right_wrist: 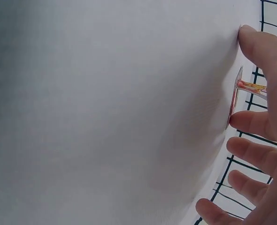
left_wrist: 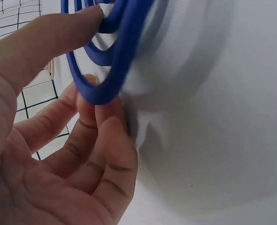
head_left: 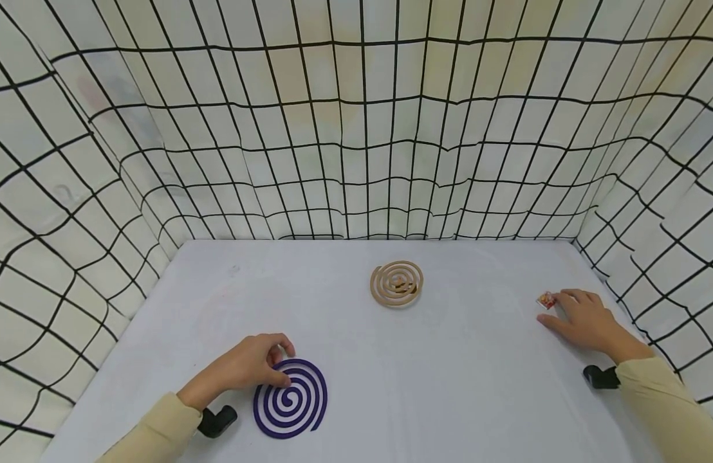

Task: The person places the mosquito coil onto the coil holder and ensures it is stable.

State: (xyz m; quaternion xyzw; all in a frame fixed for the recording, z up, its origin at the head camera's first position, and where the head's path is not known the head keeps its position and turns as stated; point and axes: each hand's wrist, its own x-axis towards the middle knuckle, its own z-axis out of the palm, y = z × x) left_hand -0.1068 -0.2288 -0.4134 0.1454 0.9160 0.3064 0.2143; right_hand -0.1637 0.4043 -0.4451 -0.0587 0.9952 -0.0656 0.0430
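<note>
A dark blue-purple mosquito coil (head_left: pixel 288 400) is at my left hand (head_left: pixel 249 361), at the front left of the white table. In the left wrist view the thumb (left_wrist: pixel 77 28) lies over its inner turns and the curled fingers (left_wrist: pixel 117 145) meet its outer turn, which stands off the cloth and casts a shadow. At the far right, my right hand (head_left: pixel 585 323) touches a small red-and-yellow printed piece (head_left: pixel 546 299) with a fingertip. In the right wrist view that piece has a flat base with an upright tab (right_wrist: pixel 252 87); the thumb is spread away from the fingers.
A tan mosquito coil (head_left: pixel 381 292) stands at the back middle of the table, with small brown-gold marks near its centre. White walls under a black net (head_left: pixel 365 122) close off the back and both sides of the white table (head_left: pixel 449 399).
</note>
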